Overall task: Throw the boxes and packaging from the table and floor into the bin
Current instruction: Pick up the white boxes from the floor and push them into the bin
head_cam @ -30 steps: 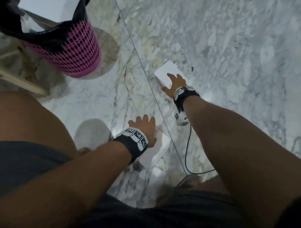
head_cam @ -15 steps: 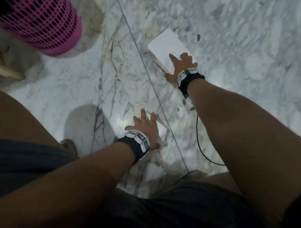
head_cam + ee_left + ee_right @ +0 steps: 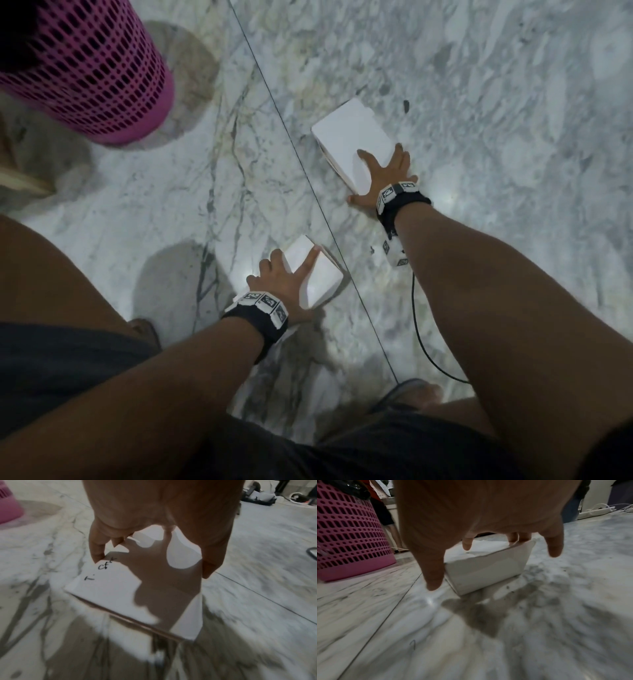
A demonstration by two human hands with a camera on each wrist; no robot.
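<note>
Two white boxes lie on the marble floor. My left hand (image 3: 284, 284) grips the small flat white box (image 3: 322, 281) near my knees. In the left wrist view its fingers (image 3: 97, 555) hold one edge and the thumb the other, and the small box (image 3: 109, 591), with handwriting on it, is tilted off the floor. My right hand (image 3: 380, 171) spans the larger white box (image 3: 349, 137) farther out. The right wrist view shows my thumb against the side of that box (image 3: 488, 572) and fingers over its far top edge. The pink mesh bin (image 3: 96, 78) stands at the upper left.
A black cable (image 3: 416, 325) trails from my right wrist across the floor. A wooden leg (image 3: 20, 181) shows at the left edge beside the bin. My sandalled foot (image 3: 407, 394) is below the boxes. A power strip (image 3: 594, 512) and clutter lie far off.
My left hand has gone from lying flat over the small box to gripping its edges and tilting it up. My right hand has spread wider across the larger box.
</note>
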